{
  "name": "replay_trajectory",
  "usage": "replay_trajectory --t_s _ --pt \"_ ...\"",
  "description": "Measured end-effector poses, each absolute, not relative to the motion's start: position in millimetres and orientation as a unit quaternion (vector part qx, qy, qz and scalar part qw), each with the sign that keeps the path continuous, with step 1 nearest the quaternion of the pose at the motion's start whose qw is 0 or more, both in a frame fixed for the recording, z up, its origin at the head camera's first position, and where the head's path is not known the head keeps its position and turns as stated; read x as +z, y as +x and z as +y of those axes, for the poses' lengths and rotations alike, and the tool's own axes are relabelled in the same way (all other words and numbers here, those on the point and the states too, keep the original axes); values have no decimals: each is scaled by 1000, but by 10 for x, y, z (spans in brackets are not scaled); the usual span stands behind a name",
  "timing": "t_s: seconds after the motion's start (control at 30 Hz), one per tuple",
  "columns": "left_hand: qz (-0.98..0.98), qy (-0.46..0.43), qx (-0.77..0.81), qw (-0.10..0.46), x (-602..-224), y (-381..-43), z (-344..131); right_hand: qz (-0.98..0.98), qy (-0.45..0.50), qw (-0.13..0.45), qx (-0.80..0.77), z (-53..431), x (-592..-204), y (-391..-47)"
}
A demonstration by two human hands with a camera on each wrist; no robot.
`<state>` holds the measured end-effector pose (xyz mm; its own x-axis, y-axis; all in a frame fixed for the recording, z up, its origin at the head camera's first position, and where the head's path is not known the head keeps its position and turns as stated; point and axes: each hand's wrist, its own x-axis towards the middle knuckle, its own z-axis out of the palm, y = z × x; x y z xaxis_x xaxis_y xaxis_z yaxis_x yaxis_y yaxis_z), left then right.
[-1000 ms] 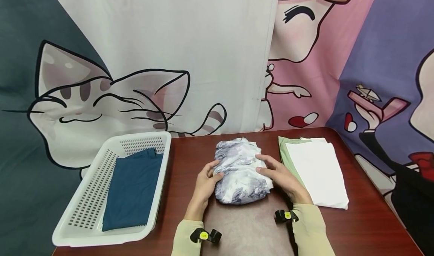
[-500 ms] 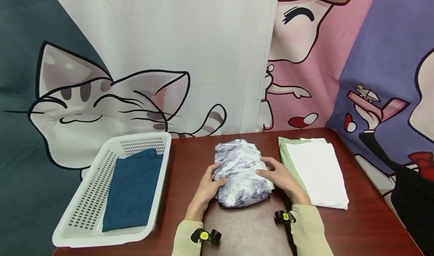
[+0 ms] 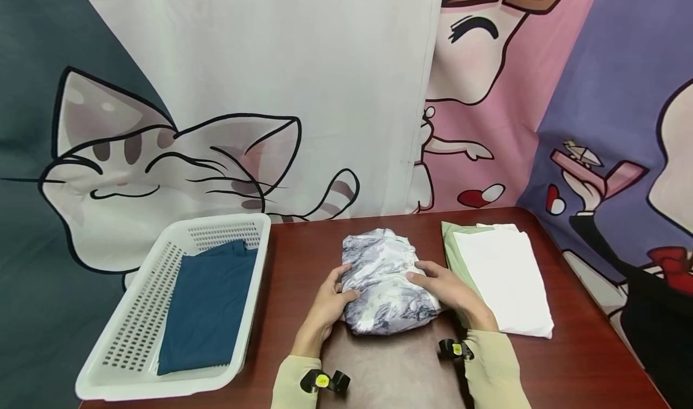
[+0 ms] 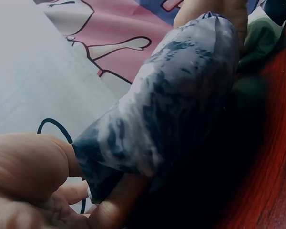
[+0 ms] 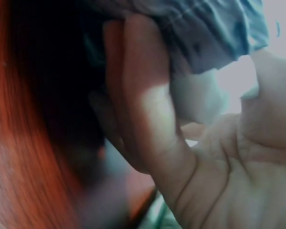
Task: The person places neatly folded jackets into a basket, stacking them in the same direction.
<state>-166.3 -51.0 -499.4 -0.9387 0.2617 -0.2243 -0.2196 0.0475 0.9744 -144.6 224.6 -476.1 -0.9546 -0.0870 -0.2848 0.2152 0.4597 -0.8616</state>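
Observation:
A folded garment [image 3: 387, 285] with a white and grey-blue marbled pattern is held between both hands over the middle of the table. My left hand [image 3: 329, 298] grips its left edge, thumb on top; the left wrist view shows fingers tucked beneath the cloth [image 4: 171, 95]. On the opposite edge, my right hand [image 3: 452, 289] pinches the garment, its thumb lying over the top. Seen from the right wrist, curled fingers [image 5: 150, 86] go under the gathered cloth [image 5: 205, 33]. The garment's underside is mostly in dark shadow.
A white plastic basket [image 3: 116, 391] with a folded dark blue garment [image 3: 211, 307] stands at left. Right of the hands lie a folded white garment [image 3: 509, 282] and a green one [image 3: 452, 240] partly under it. Behind the reddish-brown table [image 3: 590, 361] hangs a cartoon-printed cloth [image 3: 346, 84].
Both hands have drawn the patterned garment slightly toward me, and its near end has spread a little to the right. The basket and the other clothes have stayed in place.

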Motion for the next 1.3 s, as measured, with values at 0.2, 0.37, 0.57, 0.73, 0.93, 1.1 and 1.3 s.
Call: replay_trajectory --t_s 0.2,0.37,0.57,0.73,0.93,1.1,1.3 --pt "698 8 694 175 -4983 -1662 -538 799 46 164 -577 2224 -4806 -1466" --pt "699 6 690 186 -4988 -1690 -531 756 28 171 -631 2251 -4815 -1485" --pt "693 -6 695 191 -5007 -1708 -537 753 15 134 -644 2261 -4829 -1515" --pt "701 -13 688 186 -5012 -1696 -571 772 -6 103 -628 2215 -4872 -1515" --pt "697 -16 693 185 -5021 -1681 -594 753 -76 66 -650 2186 -4941 -1515" --pt "683 -19 707 183 -5022 -1695 -588 749 -110 40 -652 2217 -4961 -1530" --pt "673 -9 718 178 -5024 -1716 -617 755 -100 42 -647 2220 -4955 -1538"
